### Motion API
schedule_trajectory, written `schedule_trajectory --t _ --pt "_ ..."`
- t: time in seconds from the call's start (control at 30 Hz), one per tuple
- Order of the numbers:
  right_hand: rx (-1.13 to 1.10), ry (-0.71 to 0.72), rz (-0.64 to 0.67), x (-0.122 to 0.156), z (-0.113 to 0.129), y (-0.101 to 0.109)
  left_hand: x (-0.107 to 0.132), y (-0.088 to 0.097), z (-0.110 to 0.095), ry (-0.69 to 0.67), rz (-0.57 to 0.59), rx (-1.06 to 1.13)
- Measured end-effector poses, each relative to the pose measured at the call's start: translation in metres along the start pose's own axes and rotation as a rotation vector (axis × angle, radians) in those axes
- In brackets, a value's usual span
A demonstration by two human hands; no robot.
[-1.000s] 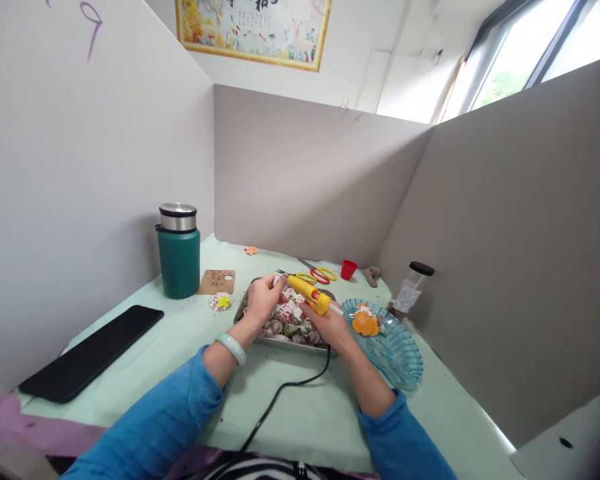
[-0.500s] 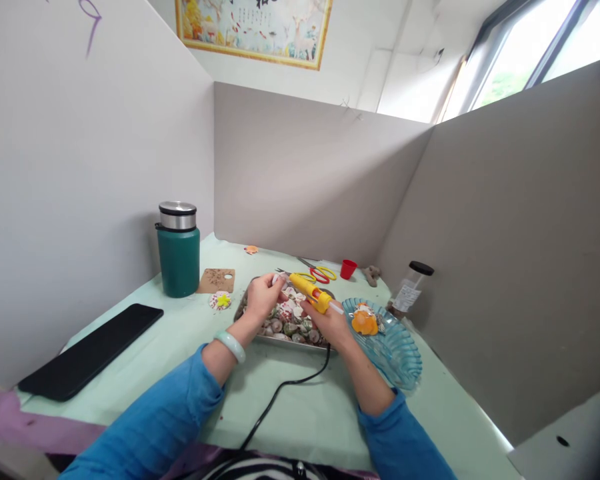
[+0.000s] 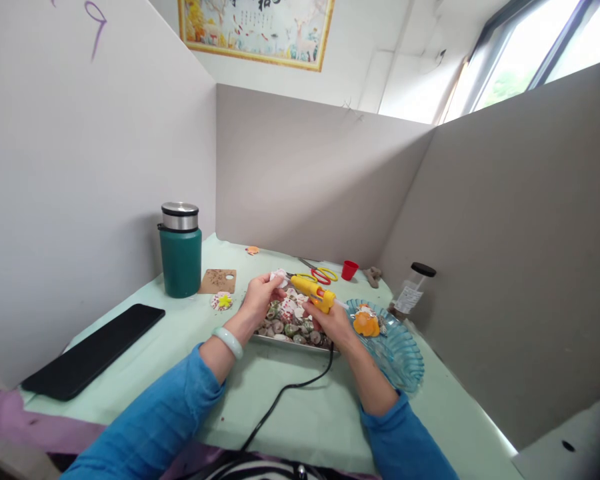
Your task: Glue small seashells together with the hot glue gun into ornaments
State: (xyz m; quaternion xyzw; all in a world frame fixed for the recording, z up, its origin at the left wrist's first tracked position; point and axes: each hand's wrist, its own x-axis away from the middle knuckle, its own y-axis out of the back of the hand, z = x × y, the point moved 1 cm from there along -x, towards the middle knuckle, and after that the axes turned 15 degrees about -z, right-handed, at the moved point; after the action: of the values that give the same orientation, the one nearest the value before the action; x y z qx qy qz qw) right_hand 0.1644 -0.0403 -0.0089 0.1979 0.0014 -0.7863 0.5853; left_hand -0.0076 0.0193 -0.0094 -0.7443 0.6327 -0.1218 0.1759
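Between the thumb and fingers of my left hand (image 3: 261, 297) is a small whitish-pink piece (image 3: 279, 276), which looks like a shell. My right hand (image 3: 331, 321) is wrapped round the handle of a yellow glue gun (image 3: 310, 291), its nozzle pointing left, close to the piece. A black cord (image 3: 289, 387) runs from the gun down toward my body. Under both hands lies a metal tray (image 3: 286, 343) filled with shells (image 3: 290, 328), partly hidden by my hands.
On the right stand a blue ribbed plate (image 3: 403, 357) with an orange flower-like piece (image 3: 366, 324) and a black-lidded jar (image 3: 411, 290). Scissors (image 3: 322, 274) and a red cup (image 3: 349, 270) lie behind. A green bottle (image 3: 181, 260) and black slab (image 3: 95, 350) are left.
My left hand has shifted slightly and turned the whitish piece, so more of it shows beside the nozzle. The glue gun stays in my right hand, almost unmoved.
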Motion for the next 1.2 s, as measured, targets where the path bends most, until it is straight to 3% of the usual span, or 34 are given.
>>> schedule_trajectory --t 0.23,0.43,0.63,1.07,1.2 --pt "-0.171 0.029 0.075 -0.003 -0.005 0.003 0.006 -0.002 -0.007 0.060 0.107 0.057" --pt "-0.188 0.024 0.129 -0.003 -0.008 0.005 0.006 -0.003 -0.008 0.062 0.126 0.092" --pt "-0.215 0.023 0.116 -0.004 -0.012 0.004 0.007 -0.003 -0.010 0.094 0.157 0.095" --pt "-0.285 -0.024 0.092 -0.004 -0.009 0.004 0.004 -0.002 -0.005 0.020 0.189 0.103" --pt "-0.296 -0.052 0.074 -0.003 -0.006 0.004 0.003 0.000 -0.005 0.012 0.155 0.093"
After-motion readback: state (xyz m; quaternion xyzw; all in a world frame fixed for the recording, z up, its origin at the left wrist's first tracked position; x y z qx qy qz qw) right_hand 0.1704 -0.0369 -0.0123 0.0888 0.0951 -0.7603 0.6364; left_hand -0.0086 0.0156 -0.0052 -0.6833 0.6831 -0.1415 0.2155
